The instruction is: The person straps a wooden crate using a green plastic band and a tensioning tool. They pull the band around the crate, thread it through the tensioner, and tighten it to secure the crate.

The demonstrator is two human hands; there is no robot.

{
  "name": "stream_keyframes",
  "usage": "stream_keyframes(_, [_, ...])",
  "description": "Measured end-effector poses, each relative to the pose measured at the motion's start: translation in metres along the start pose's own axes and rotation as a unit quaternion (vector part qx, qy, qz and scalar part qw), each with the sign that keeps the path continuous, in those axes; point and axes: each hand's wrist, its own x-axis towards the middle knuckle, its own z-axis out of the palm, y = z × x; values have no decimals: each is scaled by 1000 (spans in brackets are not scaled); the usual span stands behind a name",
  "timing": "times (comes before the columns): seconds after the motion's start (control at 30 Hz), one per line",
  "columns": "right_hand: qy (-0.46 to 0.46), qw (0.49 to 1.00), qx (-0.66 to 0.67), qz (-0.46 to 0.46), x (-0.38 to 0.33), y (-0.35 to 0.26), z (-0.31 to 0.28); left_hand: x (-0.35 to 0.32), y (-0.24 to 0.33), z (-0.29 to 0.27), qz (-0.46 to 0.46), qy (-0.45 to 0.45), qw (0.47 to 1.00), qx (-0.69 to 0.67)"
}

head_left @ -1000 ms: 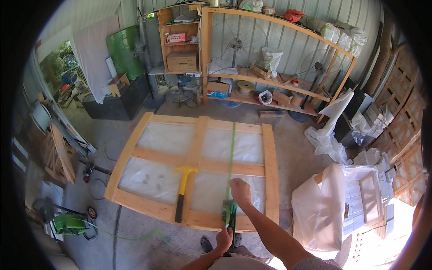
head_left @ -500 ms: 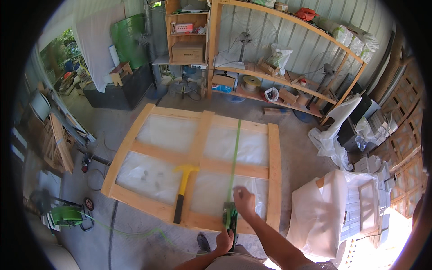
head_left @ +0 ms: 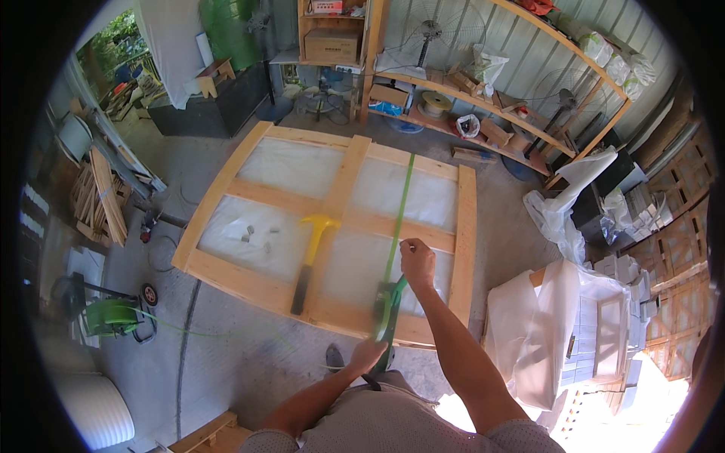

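A wooden crate point(head_left: 343, 185) with white film showing between its planks lies before me. A green strap point(head_left: 405, 192) runs over its right half from the far edge toward me. At the near edge the strap meets a green strapping tensioner point(head_left: 387, 306), slightly blurred. My left hand point(head_left: 368, 355) is closed round the tool's lower end. Farther forward, my right hand point(head_left: 418, 263) is closed on the tool's green lever, fingers wrapped over its end. A yellow claw hammer point(head_left: 311, 253) with a black grip rests on the crate's planks. Several small metal pieces point(head_left: 249, 234) lie on the film to its left.
A green strap reel point(head_left: 113, 317) on a wheeled stand is at left, its strap trailing over the floor. Scrap wood point(head_left: 102, 196) leans behind it. Shelving point(head_left: 461, 113) with fans stands at the back. A plastic-wrapped stack point(head_left: 529, 332) is close on the right.
The view has tilted lower, so the crate sits higher in it. My right hand has moved forward, away from my left, with the tensioner's lever swung out. The left hand keeps its hold.
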Motion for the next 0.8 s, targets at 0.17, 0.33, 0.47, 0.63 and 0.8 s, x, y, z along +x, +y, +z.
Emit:
stream_keyframes(0.17, [-16,996,68,53,-6,0,-1,-12,7,-23,-98,-183,951,-230])
stream_keyframes(0.33, [-9,989,135,60,-46,-11,-7,-17,18,-25,-111,-218,932,-267])
stream_keyframes(0.47, [-22,986,152,58,-111,-8,-16,-4,13,-8,-72,-192,936,-285])
stream_keyframes(0.63, [-20,997,23,-76,-185,1,-17,1,21,-10,-61,-162,901,-398])
stream_keyframes(0.8, [6,995,-16,-96,-172,1,-14,5,39,-32,-102,-254,925,-263])
